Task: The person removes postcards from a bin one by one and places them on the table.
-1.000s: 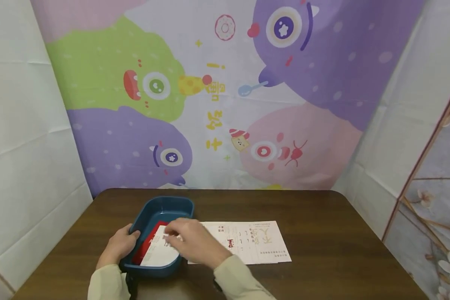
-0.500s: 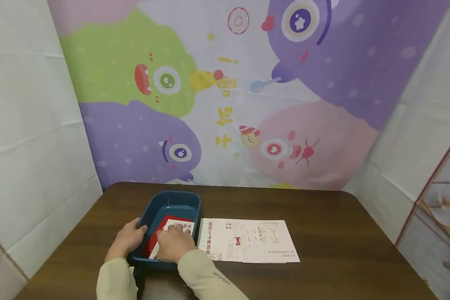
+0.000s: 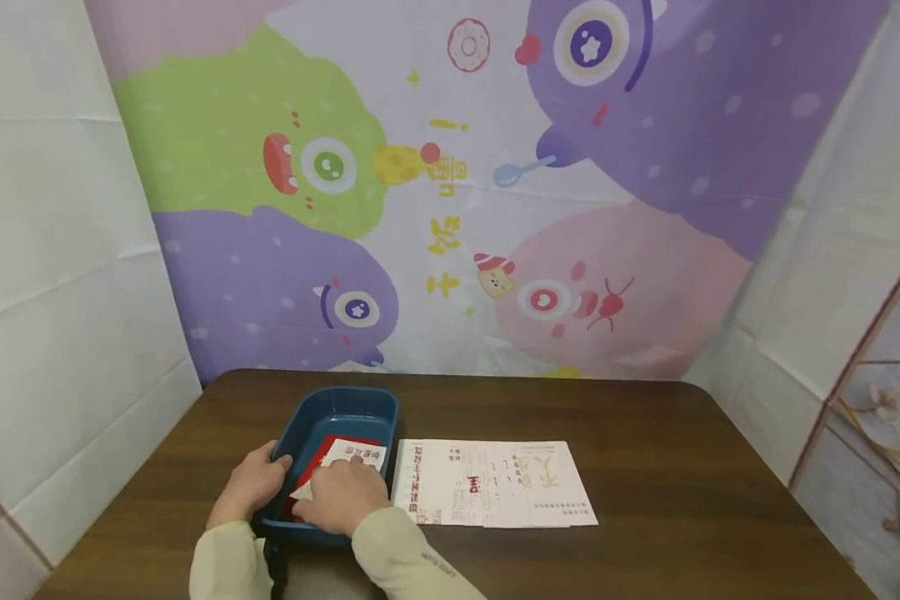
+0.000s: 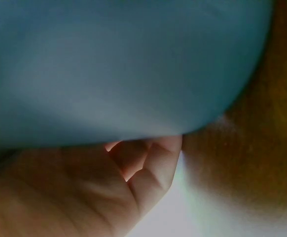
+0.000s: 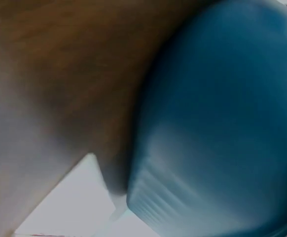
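Observation:
A dark blue plastic bin [image 3: 363,402] stands on the left of the table. My left hand [image 3: 247,483] grips its left side, thumb at the rim; in the left wrist view, curled fingers [image 4: 156,168] lie under the blue wall. Inside the bin, a white printed card [image 3: 360,451] lies over a red sheet [image 3: 312,467]. My right hand [image 3: 345,497] is down in the bin, holding the white card near its close end, with a bit of white showing by the thumb. The right fingertips are hidden. In the right wrist view the bin's outer wall [image 5: 217,123] fills much of the picture.
White printed cards [image 3: 495,483] lie overlapping in a row just right of the bin, on the brown wooden table [image 3: 630,458]. A cartoon-printed cloth [image 3: 435,333] hangs behind the table's far edge, and white cloth [image 3: 67,275] hangs at the left.
The right hand has carried the white card down into the bin, over the red sheet, and shifted it slightly there. The left hand keeps its hold on the bin.

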Demonstrator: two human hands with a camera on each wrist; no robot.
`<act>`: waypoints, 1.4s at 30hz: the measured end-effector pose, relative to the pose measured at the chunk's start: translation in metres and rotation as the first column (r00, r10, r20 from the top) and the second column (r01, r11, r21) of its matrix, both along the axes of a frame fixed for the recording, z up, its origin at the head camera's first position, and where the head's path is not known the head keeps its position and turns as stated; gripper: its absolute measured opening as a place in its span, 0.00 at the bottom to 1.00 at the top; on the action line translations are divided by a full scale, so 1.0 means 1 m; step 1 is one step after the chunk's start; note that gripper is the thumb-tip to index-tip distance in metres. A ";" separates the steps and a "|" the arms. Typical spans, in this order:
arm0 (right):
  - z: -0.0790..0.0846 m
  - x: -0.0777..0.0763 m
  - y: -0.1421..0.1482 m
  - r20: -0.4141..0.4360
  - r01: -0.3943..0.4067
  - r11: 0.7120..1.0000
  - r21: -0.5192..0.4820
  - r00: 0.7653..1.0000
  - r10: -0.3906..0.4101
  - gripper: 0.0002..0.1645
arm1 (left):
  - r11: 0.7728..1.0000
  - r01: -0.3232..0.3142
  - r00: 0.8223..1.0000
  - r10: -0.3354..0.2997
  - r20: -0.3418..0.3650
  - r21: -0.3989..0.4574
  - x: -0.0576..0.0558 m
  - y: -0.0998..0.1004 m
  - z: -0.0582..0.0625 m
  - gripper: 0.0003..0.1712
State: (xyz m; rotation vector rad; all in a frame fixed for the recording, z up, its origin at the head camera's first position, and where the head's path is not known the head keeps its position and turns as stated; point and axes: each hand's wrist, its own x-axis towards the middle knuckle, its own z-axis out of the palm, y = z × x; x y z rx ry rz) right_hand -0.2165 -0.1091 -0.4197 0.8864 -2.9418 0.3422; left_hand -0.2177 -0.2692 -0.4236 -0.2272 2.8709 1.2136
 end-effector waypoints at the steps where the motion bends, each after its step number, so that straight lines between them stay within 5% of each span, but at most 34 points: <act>1: -0.001 0.000 0.000 -0.026 -0.004 1.000 -0.024 1.000 0.003 0.19 | 1.000 0.002 1.000 -0.002 -0.002 -0.005 0.000 -0.001 0.000 0.22; 4: -0.006 0.002 0.000 -0.143 -0.005 0.996 -0.089 0.990 -0.008 0.22 | 1.000 0.004 1.000 -0.005 -0.015 -0.023 0.000 -0.004 0.001 0.20; 10: -0.015 0.008 -0.002 -0.348 0.047 0.987 -0.153 0.932 -0.099 0.26 | 1.000 -0.003 0.999 0.002 -0.042 -0.031 0.003 -0.005 -0.001 0.16; 20: -0.018 0.014 -0.002 -0.443 0.130 0.976 -0.176 0.875 -0.196 0.27 | 1.000 -0.017 0.999 0.016 -0.036 -0.014 0.001 -0.004 -0.003 0.15; 23: -0.016 0.014 -0.001 -0.443 0.136 0.976 -0.168 0.874 -0.198 0.25 | 1.000 -0.018 0.999 0.017 -0.050 -0.024 0.000 -0.003 -0.004 0.16; 29: -0.013 0.010 0.005 -0.352 0.136 0.964 -0.229 0.912 -0.213 0.27 | 1.000 -0.017 1.000 0.017 -0.020 0.001 -0.002 -0.002 -0.004 0.18; 32: -0.011 0.004 0.011 -0.287 0.074 0.901 -0.427 0.934 -0.213 0.15 | 1.000 -0.015 1.000 0.015 0.009 0.009 -0.002 -0.001 -0.002 0.22; 34: -0.009 0.000 0.017 -0.193 0.046 0.804 -0.592 0.961 -0.198 0.10 | 1.000 -0.011 1.000 0.010 0.017 0.004 -0.002 0.000 0.000 0.23; 37: -0.003 -0.004 0.027 0.003 0.104 0.646 -0.756 0.988 -0.155 0.20 | 1.000 -0.017 0.999 0.016 0.031 0.014 -0.002 0.001 0.000 0.24; 42: 0.007 0.000 0.039 0.230 0.246 0.502 -0.829 0.969 -0.094 0.27 | 0.999 -0.040 0.998 0.039 0.046 0.027 -0.002 0.002 -0.002 0.20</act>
